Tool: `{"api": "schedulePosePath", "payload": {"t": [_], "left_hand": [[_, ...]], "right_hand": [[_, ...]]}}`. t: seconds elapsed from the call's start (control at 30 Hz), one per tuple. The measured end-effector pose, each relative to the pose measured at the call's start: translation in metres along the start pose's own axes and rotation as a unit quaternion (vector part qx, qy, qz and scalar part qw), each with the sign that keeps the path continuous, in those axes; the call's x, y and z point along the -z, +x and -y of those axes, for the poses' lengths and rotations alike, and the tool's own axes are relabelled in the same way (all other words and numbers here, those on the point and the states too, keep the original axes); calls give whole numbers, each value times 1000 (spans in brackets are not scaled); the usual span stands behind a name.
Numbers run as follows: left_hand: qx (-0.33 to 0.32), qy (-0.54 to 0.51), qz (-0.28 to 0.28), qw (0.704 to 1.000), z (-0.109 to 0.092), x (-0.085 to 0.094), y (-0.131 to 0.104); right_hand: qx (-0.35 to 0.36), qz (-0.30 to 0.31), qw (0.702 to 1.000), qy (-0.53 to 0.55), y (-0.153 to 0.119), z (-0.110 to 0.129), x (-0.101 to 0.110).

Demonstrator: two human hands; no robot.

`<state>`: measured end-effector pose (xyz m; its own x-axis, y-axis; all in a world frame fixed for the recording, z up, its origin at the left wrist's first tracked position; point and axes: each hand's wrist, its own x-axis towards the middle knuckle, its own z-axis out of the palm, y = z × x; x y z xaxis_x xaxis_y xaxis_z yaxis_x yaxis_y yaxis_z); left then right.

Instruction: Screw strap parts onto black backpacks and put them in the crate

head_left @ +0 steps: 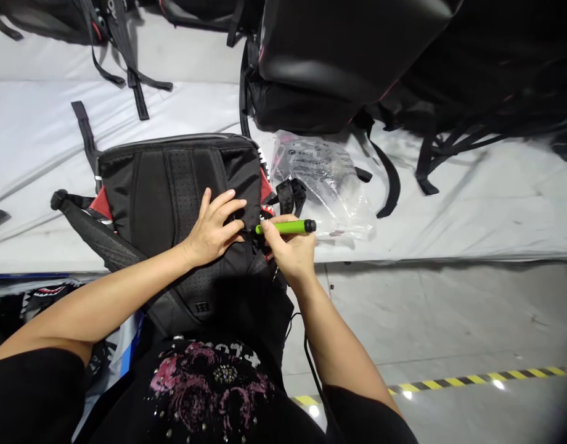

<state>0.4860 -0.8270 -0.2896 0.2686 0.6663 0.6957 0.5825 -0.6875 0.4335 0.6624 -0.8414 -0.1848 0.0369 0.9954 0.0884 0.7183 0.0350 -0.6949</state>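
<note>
A black backpack (149,197) lies with its padded back panel facing up, its lower part reaching toward my body. My left hand (214,228) rests on the right half of this panel, fingers spread, thumb low beside the index finger. Close by, at the backpack's right edge, my right hand (293,250) grips a lime-green pen-shaped tool (290,227) with a black end. Its tip points left toward the fabric near my left fingertips; whether it touches, I cannot tell. Red patches show on both sides of the backpack. A shoulder strap (93,228) spreads out to the left.
Right of the backpack lies a clear plastic bag (325,185) on the white table (473,228). More black bags (339,55) with dangling straps stand along the back. Beyond the table's front edge is grey floor with yellow-black tape (468,380). More bags lie below at left.
</note>
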Motion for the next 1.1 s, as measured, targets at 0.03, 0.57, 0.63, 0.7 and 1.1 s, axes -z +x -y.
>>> {"api": "schedulePosePath", "payload": {"t": [0.03, 0.57, 0.63, 0.7, 1.1], "left_hand": [[9, -3, 12, 1000, 0, 0, 0], [20, -44, 30, 998, 3, -4, 3], [13, -35, 27, 999, 3, -4, 3], [15, -17, 40, 999, 3, -4, 3], [-115, 94, 198, 969, 14, 39, 60]], "right_hand": [[10, 6, 1000, -12, 1, -2, -1], [62, 25, 991, -118, 11, -3, -1], [67, 22, 989, -133, 12, -1, -1], [71, 32, 988, -134, 13, 1, 0], [81, 7, 990, -117, 2, 12, 14]]}}
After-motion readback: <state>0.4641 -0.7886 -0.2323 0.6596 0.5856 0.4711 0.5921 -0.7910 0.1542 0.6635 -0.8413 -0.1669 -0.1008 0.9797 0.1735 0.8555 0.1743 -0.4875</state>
